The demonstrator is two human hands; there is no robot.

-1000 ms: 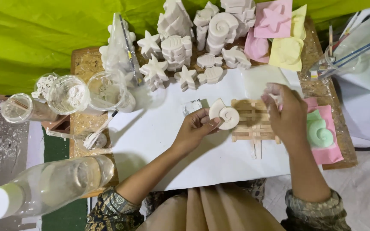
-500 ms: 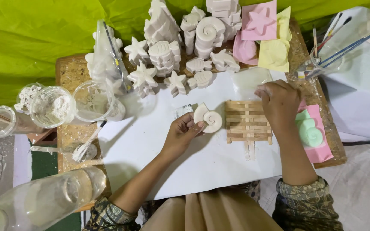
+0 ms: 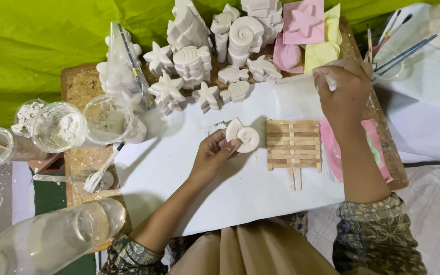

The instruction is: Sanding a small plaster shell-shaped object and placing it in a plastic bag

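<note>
Left hand fingers pinch 1 white plaster snail-shell cast at its 9 o'clock edge, resting on white paper. Right hand, at 2 o'clock from the shell, is curled around 1 small white object. 1 craft-stick rack lies just beside the shell at 3 o'clock. 4 plaster starfish stand at 11 o'clock.

Far centre: white plaster figures of stars, fish and shells
Far right: pink and yellow moulds
Left: clear cups holding white powder
Near left: clear bottle
Backdrop: green cloth
</note>
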